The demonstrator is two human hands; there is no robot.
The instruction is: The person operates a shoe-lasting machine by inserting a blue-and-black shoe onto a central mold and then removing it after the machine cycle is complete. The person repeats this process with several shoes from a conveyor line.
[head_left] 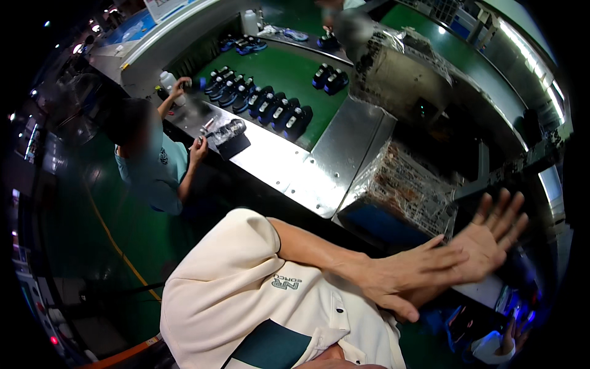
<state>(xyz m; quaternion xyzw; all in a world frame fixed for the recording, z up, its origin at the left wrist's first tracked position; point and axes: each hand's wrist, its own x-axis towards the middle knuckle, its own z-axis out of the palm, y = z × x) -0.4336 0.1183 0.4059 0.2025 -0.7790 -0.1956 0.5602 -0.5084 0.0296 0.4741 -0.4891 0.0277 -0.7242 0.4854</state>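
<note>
My left hand reaches across my front with its fingers stretched out. It overlaps the lower part of my right hand, and both seem to touch at the palm or wrist. The right hand is spread wide, palm showing, to the right of the left one. Neither holds anything. Closest to them is a box-like unit wrapped in clear film, with a blue lower side, just beyond the hands.
Beyond a metal ledge, several dark shoes stand in rows on a green conveyor. At left a co-worker in light blue handles small items. A film-covered machine stands at the back. Another person's hand shows lower right.
</note>
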